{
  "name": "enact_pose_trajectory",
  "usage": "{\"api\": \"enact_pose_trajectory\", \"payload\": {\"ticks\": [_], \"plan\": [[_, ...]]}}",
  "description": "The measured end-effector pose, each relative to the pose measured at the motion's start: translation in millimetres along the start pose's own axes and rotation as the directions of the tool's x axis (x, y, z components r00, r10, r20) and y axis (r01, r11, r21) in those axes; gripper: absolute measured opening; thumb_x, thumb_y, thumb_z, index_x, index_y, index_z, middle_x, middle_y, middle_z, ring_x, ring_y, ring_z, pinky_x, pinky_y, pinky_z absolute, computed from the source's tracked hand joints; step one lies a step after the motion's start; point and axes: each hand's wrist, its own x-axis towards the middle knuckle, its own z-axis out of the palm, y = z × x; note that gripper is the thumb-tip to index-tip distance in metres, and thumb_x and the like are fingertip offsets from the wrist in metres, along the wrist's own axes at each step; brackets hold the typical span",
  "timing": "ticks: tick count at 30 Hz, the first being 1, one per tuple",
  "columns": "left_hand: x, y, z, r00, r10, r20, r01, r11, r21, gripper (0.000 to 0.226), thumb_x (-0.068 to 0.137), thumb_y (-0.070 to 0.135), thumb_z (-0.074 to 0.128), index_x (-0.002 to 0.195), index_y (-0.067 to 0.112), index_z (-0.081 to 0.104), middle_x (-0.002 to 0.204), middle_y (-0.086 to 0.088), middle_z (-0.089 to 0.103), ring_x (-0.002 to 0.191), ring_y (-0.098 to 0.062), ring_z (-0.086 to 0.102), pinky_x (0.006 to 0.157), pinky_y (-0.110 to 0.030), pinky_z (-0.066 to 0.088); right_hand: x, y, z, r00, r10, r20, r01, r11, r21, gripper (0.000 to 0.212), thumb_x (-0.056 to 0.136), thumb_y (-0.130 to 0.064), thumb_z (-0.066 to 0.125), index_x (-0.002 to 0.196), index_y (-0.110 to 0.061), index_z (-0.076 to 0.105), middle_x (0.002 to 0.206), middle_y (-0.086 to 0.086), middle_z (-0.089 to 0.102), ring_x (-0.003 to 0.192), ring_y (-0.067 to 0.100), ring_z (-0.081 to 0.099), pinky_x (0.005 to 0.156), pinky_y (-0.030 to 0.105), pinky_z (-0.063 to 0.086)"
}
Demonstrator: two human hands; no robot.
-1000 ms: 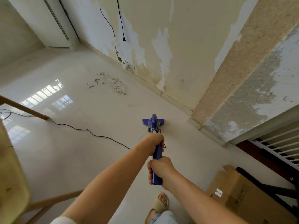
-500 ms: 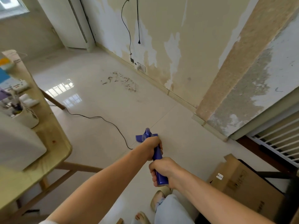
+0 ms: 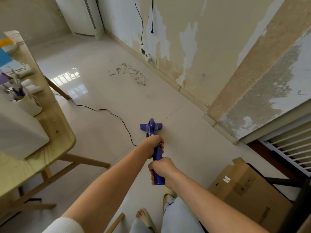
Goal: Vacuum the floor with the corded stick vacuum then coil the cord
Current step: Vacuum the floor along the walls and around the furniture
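both hands: left hand (image 3: 155, 146), right hand (image 3: 161, 170) wrap vacuum (image 3: 152, 129) handle | left: debris (image 3: 129, 74) far ahead unswept | cord (image 3: 107, 111) uncoiled

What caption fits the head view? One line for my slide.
Both hands, left ahead of right, grip the stick vacuum near floor debris.

Both arms outstretched, left grip (image 3: 154, 146) seemingly ahead of right grip (image 3: 161, 171), both clenched
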Motion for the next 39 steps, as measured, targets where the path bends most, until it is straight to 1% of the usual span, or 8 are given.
{"api": "enact_pose_trajectory", "payload": {"ticks": [2,8,13,21,24,32,36,39], "plan": [[12,12,0,1.0,0.007,-0.008,-0.007,1.0,-0.009,0.006,0.091,0.002,0.047,0.091,0.008,0.047,0.056,-0.002,0.046,0.05,-0.011,0.041,0.051,-0.023,0.043,13,-12,-5,1.0,0.0,0.005,0.0,1.0,-0.026,0.036,0.082,0.003,0.054,0.118,-0.001,0.051,0.067,0.009,0.056,0.049,0.017,0.054,0.045,0.026,0.048],[62,61,15,1.0,-0.002,-0.024,0.001,0.999,-0.045,0.009,0.089,0.002,0.05,0.083,0.009,0.046,0.05,-0.002,0.047,0.049,-0.012,0.041,0.052,-0.025,0.042,66,-60,-37,0.999,0.014,0.033,-0.011,0.995,-0.099,0.026,0.083,0.004,0.052,0.107,-0.004,0.05,0.067,0.01,0.054,0.049,0.018,0.053,0.044,0.025,0.047],[113,99,35,0.995,0.032,-0.094,-0.038,0.997,-0.072,0.012,0.09,0.001,0.05,0.099,0.006,0.044,0.059,-0.005,0.047,0.049,-0.013,0.043,0.048,-0.026,0.043,119,-93,-67,0.999,0.013,0.051,-0.005,0.988,-0.157,0.021,0.083,0.004,0.052,0.101,-0.007,0.049,0.066,0.01,0.054,0.05,0.019,0.052,0.046,0.027,0.046],[166,152,47,0.988,0.047,-0.149,-0.064,0.992,-0.113,0.009,0.09,0.0,0.047,0.088,0.007,0.045,0.06,-0.004,0.046,0.049,-0.012,0.043,0.044,-0.022,0.044,184,-142,-88,0.999,0.002,0.039,0.007,0.973,-0.23,0.019,0.083,0.003,0.051,0.099,-0.007,0.048,0.066,0.01,0.053,0.048,0.02,0.05,0.043,0.025,0.045],[176,164,45,0.985,0.06,-0.162,-0.079,0.99,-0.117,0.007,0.091,0.0,0.049,0.089,0.007,0.046,0.061,-0.004,0.047,0.049,-0.011,0.044,0.045,-0.022,0.044,197,-153,-88,0.999,-0.011,0.039,0.02,0.972,-0.235,0.019,0.083,0.003,0.051,0.099,-0.007,0.049,0.066,0.01,0.053,0.048,0.019,0.05,0.043,0.025,0.045],[174,154,44,0.985,0.048,-0.163,-0.065,0.992,-0.104,0.008,0.091,0.0,0.049,0.086,0.006,0.048,0.061,-0.005,0.047,0.051,-0.013,0.042,0.05,-0.025,0.043,192,-142,-83,0.999,-0.009,0.033,0.016,0.972,-0.236,0.019,0.081,0.003,0.05,0.098,-0.005,0.052,0.067,0.01,0.054,0.048,0.019,0.052,0.044,0.026,0.046],[152,142,42,0.988,0.046,-0.15,-0.061,0.994,-0.095,0.008,0.091,0.001,0.049,0.086,0.006,0.048,0.063,-0.005,0.047,0.052,-0.013,0.042,0.05,-0.024,0.042,166,-133,-79,0.999,0.005,0.044,0.004,0.98,-0.199,0.017,0.082,0.003,0.05,0.096,-0.006,0.051,0.068,0.01,0.054,0.05,0.02,0.052,0.046,0.027,0.047],[130,133,39,0.99,0.041,-0.137,-0.054,0.994,-0.092,0.007,0.091,0.002,0.048,0.087,0.007,0.048,0.062,-0.005,0.046,0.053,-0.012,0.042,0.052,-0.025,0.042,141,-127,-72,0.998,0.014,0.058,-0.004,0.985,-0.17,0.021,0.082,0.003,0.051,0.101,-0.006,0.051,0.07,0.01,0.054,0.051,0.02,0.052,0.047,0.027,0.048]]}}
